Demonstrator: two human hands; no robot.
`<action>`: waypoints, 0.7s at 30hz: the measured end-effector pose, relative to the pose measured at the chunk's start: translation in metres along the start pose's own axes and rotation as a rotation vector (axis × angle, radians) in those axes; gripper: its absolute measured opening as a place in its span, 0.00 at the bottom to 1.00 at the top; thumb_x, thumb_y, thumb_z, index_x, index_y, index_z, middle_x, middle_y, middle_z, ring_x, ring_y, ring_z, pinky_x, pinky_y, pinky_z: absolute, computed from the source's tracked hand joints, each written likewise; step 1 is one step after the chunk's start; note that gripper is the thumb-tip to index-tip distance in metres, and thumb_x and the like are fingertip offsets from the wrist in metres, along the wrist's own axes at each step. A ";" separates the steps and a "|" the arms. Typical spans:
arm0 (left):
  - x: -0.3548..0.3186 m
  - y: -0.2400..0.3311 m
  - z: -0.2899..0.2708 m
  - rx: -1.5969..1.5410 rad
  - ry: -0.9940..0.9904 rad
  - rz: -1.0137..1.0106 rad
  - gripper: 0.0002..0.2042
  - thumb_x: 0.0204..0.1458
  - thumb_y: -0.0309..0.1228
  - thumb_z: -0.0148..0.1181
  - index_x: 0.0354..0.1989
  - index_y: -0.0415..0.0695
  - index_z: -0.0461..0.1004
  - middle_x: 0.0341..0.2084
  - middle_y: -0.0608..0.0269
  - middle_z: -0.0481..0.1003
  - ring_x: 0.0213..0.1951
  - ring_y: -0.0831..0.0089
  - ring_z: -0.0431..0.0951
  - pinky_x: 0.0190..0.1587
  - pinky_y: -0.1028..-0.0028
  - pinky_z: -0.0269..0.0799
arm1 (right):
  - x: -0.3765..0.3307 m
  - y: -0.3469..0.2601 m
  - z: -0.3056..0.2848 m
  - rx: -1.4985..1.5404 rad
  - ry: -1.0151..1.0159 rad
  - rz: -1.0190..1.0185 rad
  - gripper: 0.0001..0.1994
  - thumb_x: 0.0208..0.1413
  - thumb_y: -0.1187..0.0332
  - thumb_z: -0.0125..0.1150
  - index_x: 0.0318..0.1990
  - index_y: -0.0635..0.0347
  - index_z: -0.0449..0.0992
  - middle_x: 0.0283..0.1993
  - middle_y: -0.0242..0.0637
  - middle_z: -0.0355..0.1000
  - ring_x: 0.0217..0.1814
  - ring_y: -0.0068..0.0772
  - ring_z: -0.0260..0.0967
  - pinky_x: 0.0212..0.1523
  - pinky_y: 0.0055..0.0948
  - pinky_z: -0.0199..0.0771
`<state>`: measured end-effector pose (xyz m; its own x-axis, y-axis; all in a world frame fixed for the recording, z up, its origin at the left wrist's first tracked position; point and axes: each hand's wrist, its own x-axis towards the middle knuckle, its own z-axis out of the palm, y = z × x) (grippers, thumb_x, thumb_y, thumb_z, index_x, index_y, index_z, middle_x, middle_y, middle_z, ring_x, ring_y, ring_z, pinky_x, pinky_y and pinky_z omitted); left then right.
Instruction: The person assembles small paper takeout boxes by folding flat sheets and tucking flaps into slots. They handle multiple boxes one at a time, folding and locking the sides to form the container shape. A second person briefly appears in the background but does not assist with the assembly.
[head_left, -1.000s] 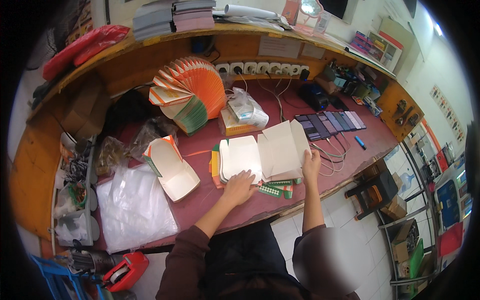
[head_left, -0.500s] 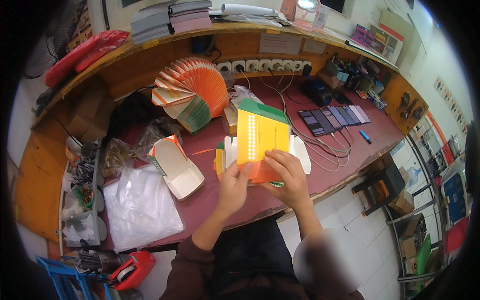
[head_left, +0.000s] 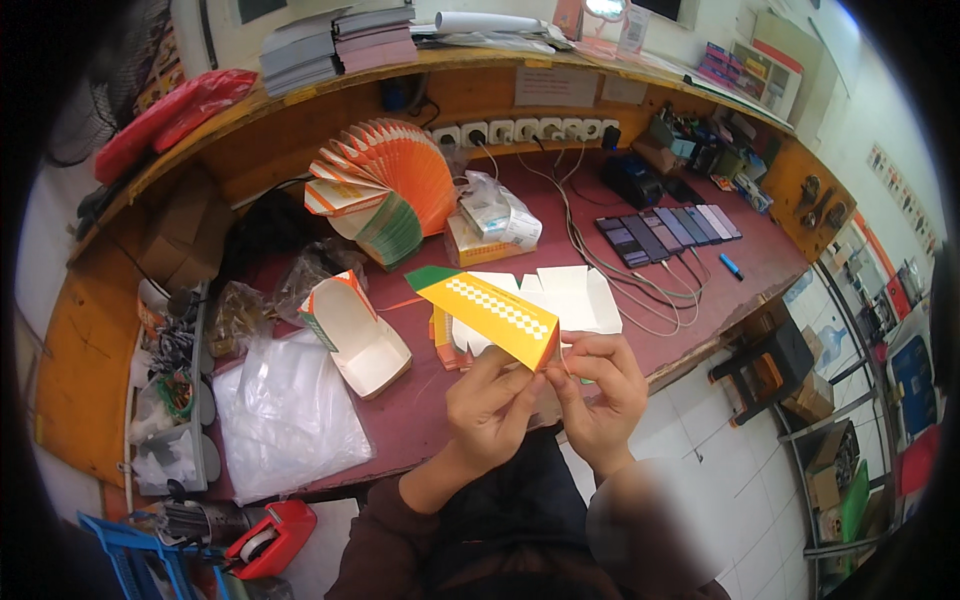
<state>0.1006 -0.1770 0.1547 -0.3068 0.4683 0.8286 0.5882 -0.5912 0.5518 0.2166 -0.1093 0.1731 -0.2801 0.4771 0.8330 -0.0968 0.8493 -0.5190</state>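
A yellow cardboard box [head_left: 490, 318] with a green end and a row of white diamonds is tilted in front of me, partly folded. My left hand [head_left: 488, 408] is closed on its near edge, fingers pinched. My right hand [head_left: 606, 396] pinches the near right corner, where a thin flap stands up; the exact grip is partly hidden. Behind the box lie flat cartons [head_left: 582, 298] with their white insides up. To the left stands a formed open box [head_left: 366, 352], white inside with an orange and green end.
A fanned stack of folded cartons [head_left: 412, 180] stands at the back. Clear plastic bags [head_left: 290, 425] lie front left, near a red tape dispenser [head_left: 268, 540]. Charging cables [head_left: 640, 295] run to a row of phones [head_left: 668, 238]. A bagged box [head_left: 492, 225] sits behind the cartons.
The yellow box has come down toward me and turned, its green end now to the left. Both hands have moved nearer, and the right hand has shifted to the corner.
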 end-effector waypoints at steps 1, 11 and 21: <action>0.000 0.001 -0.001 -0.068 -0.013 -0.008 0.12 0.48 0.19 0.59 0.43 0.34 0.76 0.38 0.48 0.74 0.36 0.64 0.78 0.38 0.76 0.71 | -0.001 -0.002 -0.001 0.012 0.003 0.033 0.05 0.45 0.77 0.66 0.29 0.65 0.76 0.32 0.40 0.70 0.38 0.37 0.72 0.39 0.28 0.70; -0.004 0.004 -0.014 -0.557 -0.008 -0.217 0.17 0.46 0.17 0.62 0.46 0.33 0.69 0.47 0.54 0.69 0.47 0.68 0.74 0.46 0.72 0.78 | -0.005 -0.027 0.009 -0.149 -0.011 -0.125 0.12 0.40 0.80 0.65 0.36 0.64 0.76 0.37 0.42 0.72 0.41 0.41 0.73 0.40 0.33 0.74; -0.004 -0.016 -0.011 -0.765 0.338 -0.452 0.10 0.53 0.19 0.55 0.42 0.37 0.64 0.44 0.54 0.68 0.46 0.68 0.75 0.44 0.75 0.76 | -0.005 -0.023 0.019 -0.471 -0.306 -0.045 0.26 0.41 0.76 0.61 0.53 0.56 0.70 0.52 0.44 0.64 0.53 0.44 0.65 0.51 0.39 0.68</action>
<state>0.0836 -0.1768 0.1433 -0.6563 0.6140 0.4385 -0.2523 -0.7263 0.6393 0.2025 -0.1352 0.1769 -0.5564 0.4101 0.7226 0.3020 0.9100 -0.2840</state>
